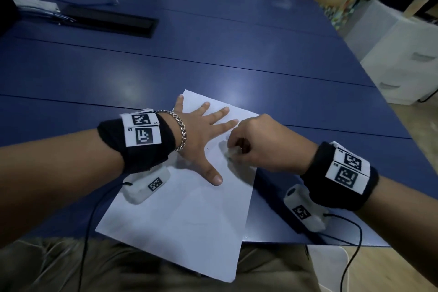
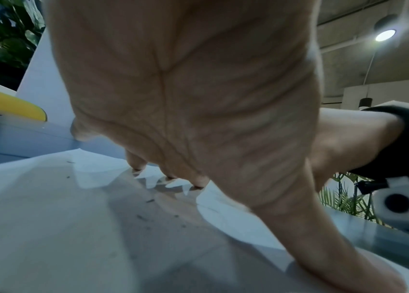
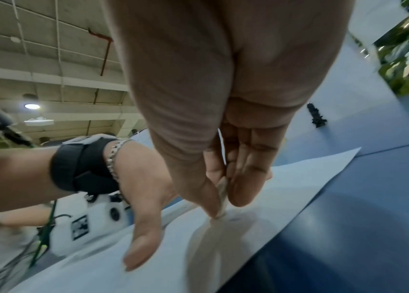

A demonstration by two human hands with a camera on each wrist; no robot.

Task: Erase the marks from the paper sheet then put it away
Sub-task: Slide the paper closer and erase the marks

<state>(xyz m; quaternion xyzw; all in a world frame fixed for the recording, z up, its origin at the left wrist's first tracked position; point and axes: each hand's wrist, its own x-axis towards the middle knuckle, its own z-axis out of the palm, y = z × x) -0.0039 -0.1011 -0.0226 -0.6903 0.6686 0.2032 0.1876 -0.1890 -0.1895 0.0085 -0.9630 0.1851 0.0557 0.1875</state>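
Note:
A white paper sheet [image 1: 180, 216] lies askew on the blue table [image 1: 213, 59], its near corner hanging over the front edge. My left hand [image 1: 201, 135] rests flat on the sheet with fingers spread, thumb toward me. My right hand [image 1: 256, 144] pinches a small whitish eraser [image 1: 230, 153] between thumb and fingers and holds it against the paper just right of the left hand. In the right wrist view the eraser [image 3: 222, 195] touches the sheet [image 3: 261, 198] at its tip. Small dark eraser crumbs [image 2: 145, 216] lie on the paper [image 2: 47, 228] in the left wrist view.
A black cable slot [image 1: 111, 22] and a white power strip [image 1: 35, 5] sit at the table's far left. White drawer units [image 1: 407, 64] stand beyond the right edge. Sensor cables [image 1: 353, 258] trail off the front edge near my lap.

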